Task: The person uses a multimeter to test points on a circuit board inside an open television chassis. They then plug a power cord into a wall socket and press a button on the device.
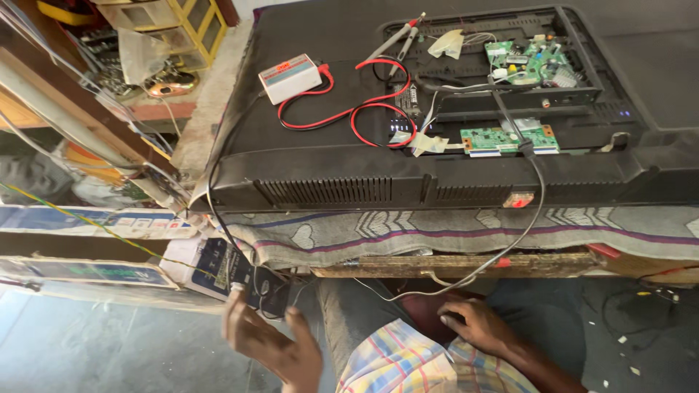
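Note:
My left hand (271, 343) is low at the left with its fingers spread; one fingertip touches a dark flat object (261, 290) hanging off the table's corner. My right hand (475, 325) rests palm down on my lap with fingers bent and nothing in it, just under a thin grey cable (466, 279). Above both hands a black flat-screen television (320, 156) lies face down with its back open. Inside are a green main board (528, 62) and a smaller green board (502, 138). A white tester box (290, 77) with red leads (342, 113) sits on the television's back.
A patterned grey cloth (408, 229) lies under the television on a wooden table edge (451, 263). Two probes (400, 36) lie near the boards, and a black cable (537, 191) runs off the front. Flat cartons (87, 218) and cluttered shelves (145, 58) stand at the left.

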